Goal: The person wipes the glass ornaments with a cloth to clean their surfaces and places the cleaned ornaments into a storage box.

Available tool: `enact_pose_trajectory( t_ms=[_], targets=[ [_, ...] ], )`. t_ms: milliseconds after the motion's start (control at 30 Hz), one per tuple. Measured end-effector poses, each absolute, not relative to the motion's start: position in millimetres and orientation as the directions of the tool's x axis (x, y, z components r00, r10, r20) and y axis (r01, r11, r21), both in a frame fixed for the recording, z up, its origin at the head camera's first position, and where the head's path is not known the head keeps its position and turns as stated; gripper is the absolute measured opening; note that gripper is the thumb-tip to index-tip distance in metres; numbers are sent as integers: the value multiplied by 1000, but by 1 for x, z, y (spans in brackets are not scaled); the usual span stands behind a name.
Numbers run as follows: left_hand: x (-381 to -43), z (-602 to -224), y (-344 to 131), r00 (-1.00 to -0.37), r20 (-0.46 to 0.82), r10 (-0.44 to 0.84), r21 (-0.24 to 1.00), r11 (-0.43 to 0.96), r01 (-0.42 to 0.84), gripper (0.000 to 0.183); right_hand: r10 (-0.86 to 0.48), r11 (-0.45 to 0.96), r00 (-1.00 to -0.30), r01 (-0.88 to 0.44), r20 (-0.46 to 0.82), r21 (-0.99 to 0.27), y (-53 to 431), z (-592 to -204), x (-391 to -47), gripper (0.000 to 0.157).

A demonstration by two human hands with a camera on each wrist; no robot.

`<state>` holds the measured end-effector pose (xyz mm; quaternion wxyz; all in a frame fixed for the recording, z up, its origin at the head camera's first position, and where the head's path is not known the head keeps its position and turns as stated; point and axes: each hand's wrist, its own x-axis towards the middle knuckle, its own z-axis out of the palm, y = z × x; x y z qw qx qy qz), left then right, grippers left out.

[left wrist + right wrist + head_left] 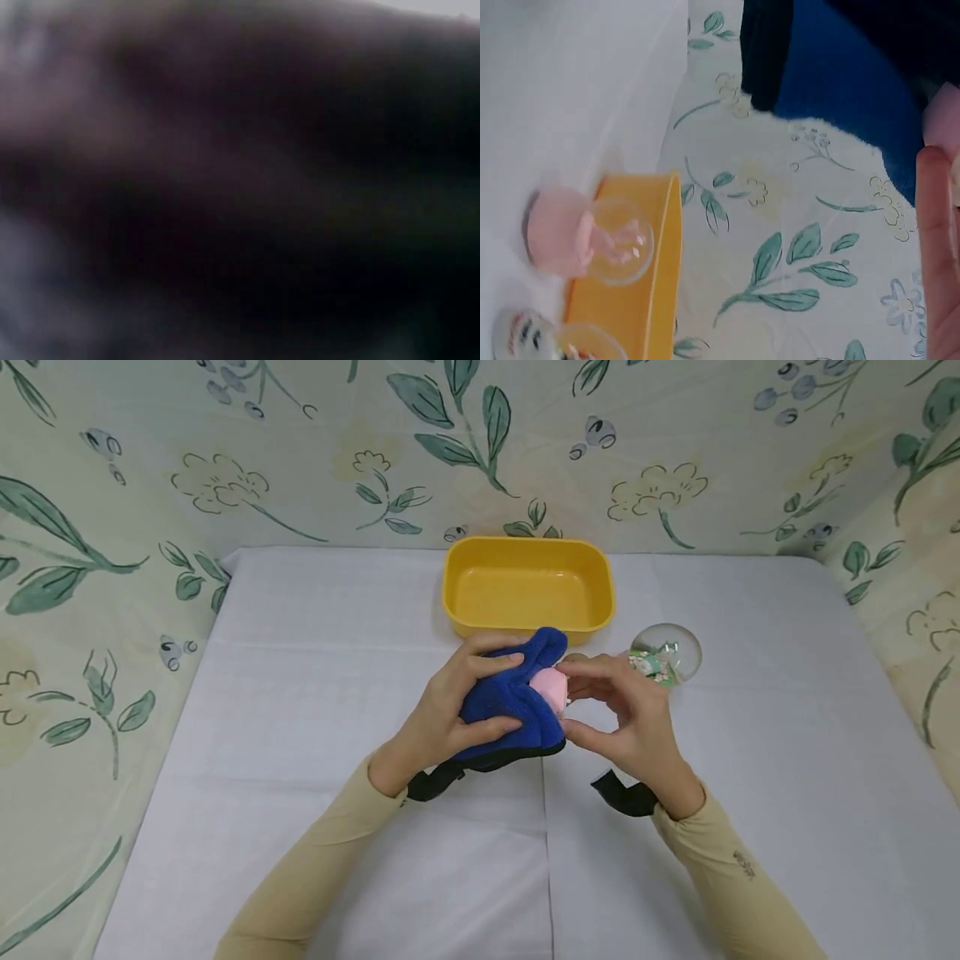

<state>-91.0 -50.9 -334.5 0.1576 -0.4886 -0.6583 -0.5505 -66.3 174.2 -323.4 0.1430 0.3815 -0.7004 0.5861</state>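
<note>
In the head view my left hand grips a fluffy blue cloth with a black edge, bunched around a small pink object. The thumb and fingers of my right hand pinch this object at its uncovered right end. Most of it is hidden in the cloth, so I cannot tell its kind. In the right wrist view the blue cloth hangs at the upper right, and a finger touches the pink piece. The left wrist view is dark and blurred.
A yellow tub stands behind my hands on the white-covered table. Right of it lies a clear globe with a green-and-white base. The right wrist view shows a pink-based snow globe near the tub. Flowered fabric hangs behind.
</note>
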Motion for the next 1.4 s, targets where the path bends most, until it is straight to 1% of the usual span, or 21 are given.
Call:
enact_pose_trajectory(
  t_ms=[67, 167, 233, 267, 300, 367, 500, 567, 667, 767, 800, 867, 967, 1033, 1067, 1100, 1133, 1200, 1267, 1333, 1400],
  targets=[
    [-91, -334, -51, -450, 743, 496, 553, -75, 830, 50, -340, -40, -751, -590, 566, -806, 174, -325, -65, 44],
    [-91, -334, -52, -422, 736, 529, 528, -59, 847, 49, -294, -74, -874, -383, 387, -921, 174, -324, -61, 28],
    [-91, -334, -52, -421, 739, 526, 523, -53, 851, 48, -274, -64, -914, -293, 300, -954, 173, -322, -59, 28],
    [-91, -335, -52, -427, 742, 517, 525, -52, 849, 48, -272, -29, -918, -293, 289, -956, 173, -321, -58, 28],
    [-91, -335, -52, -435, 746, 504, 529, -52, 847, 47, -278, -1, -911, -317, 305, -949, 172, -321, -58, 28],
    [-92, -337, -53, -455, 758, 466, 542, -64, 838, 46, -308, 54, -873, -412, 377, -910, 172, -320, -58, 37],
    [-95, -337, -53, -485, 774, 408, 563, -91, 821, 45, -385, 97, -751, -611, 537, -786, 171, -321, -62, 55],
    [-95, -336, -53, -495, 773, 397, 574, -105, 812, 45, -403, 94, -703, -669, 587, -737, 171, -321, -64, 57],
    [-94, -335, -52, -500, 764, 407, 587, -118, 801, 46, -380, 94, -641, -744, 666, -662, 170, -322, -66, 53],
    [-93, -335, -52, -486, 760, 431, 584, -125, 802, 45, -339, 61, -624, -761, 704, -646, 168, -326, -68, 52],
    [-93, -335, -52, -477, 759, 442, 579, -123, 806, 45, -323, 42, -643, -743, 694, -668, 167, -327, -68, 53],
    [-93, -334, -53, -456, 758, 466, 563, -115, 818, 45, -281, 5, -721, -662, 634, -750, 166, -329, -67, 53],
    [-92, -334, -53, -421, 754, 505, 529, -84, 845, 46, -205, -53, -874, -440, 441, -896, 164, -330, -63, 31],
    [-92, -335, -53, -412, 754, 511, 520, -81, 850, 46, -175, -69, -928, -321, 328, -945, 164, -329, -61, 18],
    [-91, -335, -52, -414, 755, 508, 521, -80, 850, 46, -176, -71, -938, -291, 299, -954, 164, -328, -61, 16],
    [-91, -337, -52, -420, 757, 500, 525, -82, 847, 45, -186, -50, -936, -295, 299, -954, 164, -328, -60, 16],
    [-91, -337, -52, -431, 759, 488, 533, -87, 842, 45, -201, -18, -923, -330, 327, -944, 164, -327, -61, 21],
    [-91, -339, -53, -460, 763, 454, 558, -104, 823, 44, -243, 42, -875, -440, 417, -897, 165, -326, -61, 40],
    [-91, -339, -53, -494, 761, 421, 582, -106, 806, 45, -288, 78, -801, -565, 525, -821, 166, -326, -63, 55],
    [-92, -337, -54, -523, 754, 398, 605, -107, 789, 46, -332, 93, -718, -670, 611, -736, 167, -325, -65, 60],
    [-92, -336, -55, -542, 745, 389, 622, -111, 776, 48, -367, 107, -645, -745, 670, -659, 168, -324, -67, 57]
  ],
)
